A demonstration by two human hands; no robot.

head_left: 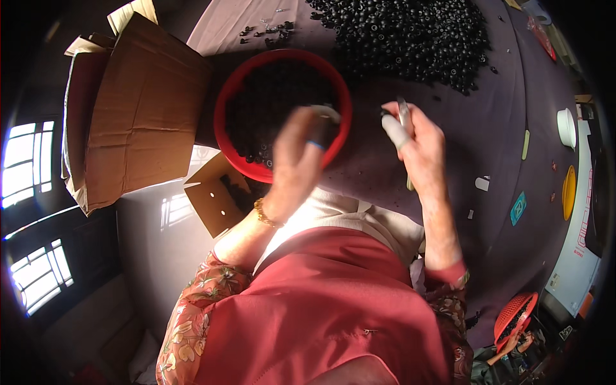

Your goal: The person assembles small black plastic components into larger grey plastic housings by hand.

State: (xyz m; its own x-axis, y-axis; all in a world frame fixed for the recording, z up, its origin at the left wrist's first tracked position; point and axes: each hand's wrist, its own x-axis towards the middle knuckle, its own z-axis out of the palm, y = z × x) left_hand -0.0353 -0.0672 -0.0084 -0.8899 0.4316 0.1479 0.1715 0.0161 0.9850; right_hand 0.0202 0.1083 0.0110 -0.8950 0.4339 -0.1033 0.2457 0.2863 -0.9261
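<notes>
My left hand (300, 141), a gold bracelet at its wrist and a blue band on a finger, is over the red basin (221, 122). Motion smears its fingers, so what they hold cannot be made out. The basin is filled with small black ring-like parts (269, 96). To its right, my right hand (423, 138) is closed around what looks like a small knife (403, 110), its metal end pointing up. A pale cover wraps one finger. At that fingertip sits a small black part (384, 113).
A large heap of black parts (404, 38) lies on the dark cloth-covered table (462, 122). Cardboard boxes (147, 109) stand at left. Along the right are a white bowl (566, 128), a yellow dish (568, 192) and a red basket (515, 314) near another person's hand (523, 343).
</notes>
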